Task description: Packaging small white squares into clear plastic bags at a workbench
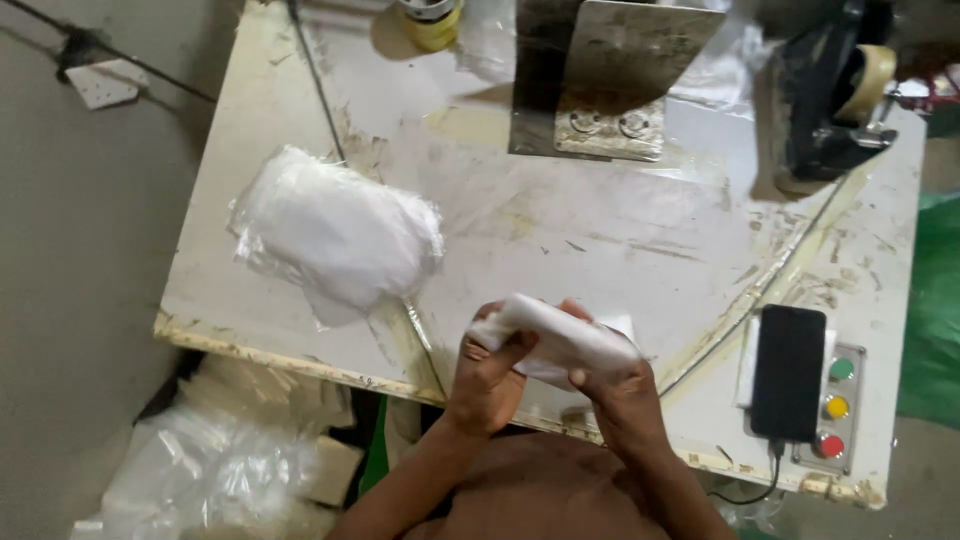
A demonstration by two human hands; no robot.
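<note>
Worn table [560, 250], hands [555, 375] gripping white roll [560, 335]

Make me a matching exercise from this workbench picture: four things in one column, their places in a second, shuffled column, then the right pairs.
Things:
1. folded white cloth
2. black phone
3. clear bag of white pieces
4. tape dispenser

Places:
A. far right corner of the table
B. held between the left hand and right hand
C. beside the three coloured buttons
D. left part of the table top

Pairs: 1-B, 2-C, 3-D, 4-A
</note>
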